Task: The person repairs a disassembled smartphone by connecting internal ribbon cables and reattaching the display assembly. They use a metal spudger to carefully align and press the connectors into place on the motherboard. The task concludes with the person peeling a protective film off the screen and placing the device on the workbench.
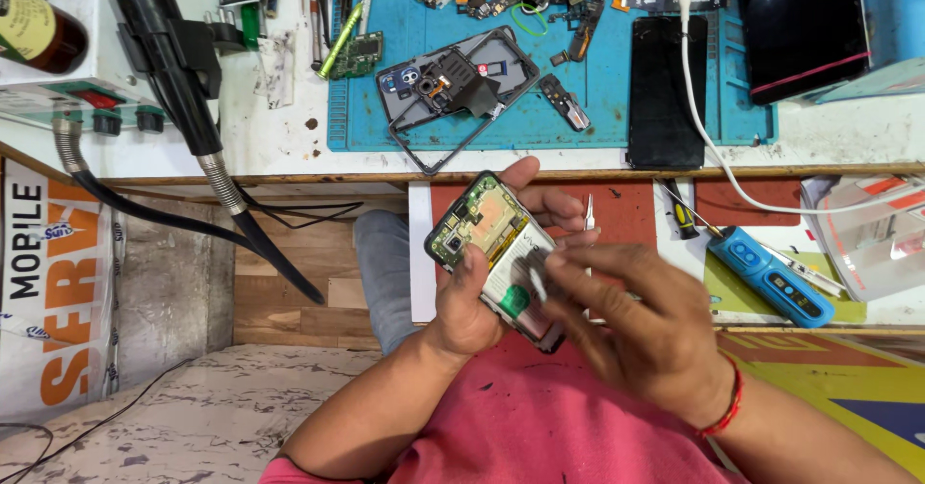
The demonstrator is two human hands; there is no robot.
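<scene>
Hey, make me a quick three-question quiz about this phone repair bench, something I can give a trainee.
1. True or false: the left hand holds the opened phone with its circuit board and battery exposed.
2. Where does the empty phone frame lie? A) on the blue mat B) on the person's lap C) on the floor
3. Fill in: the right hand holds slim metal ____ over the opened phone.

Key:
1. True.
2. A, on the blue mat, with its near corner over the mat's edge.
3. Tweezers; their tip shows just above the fingers.
</scene>
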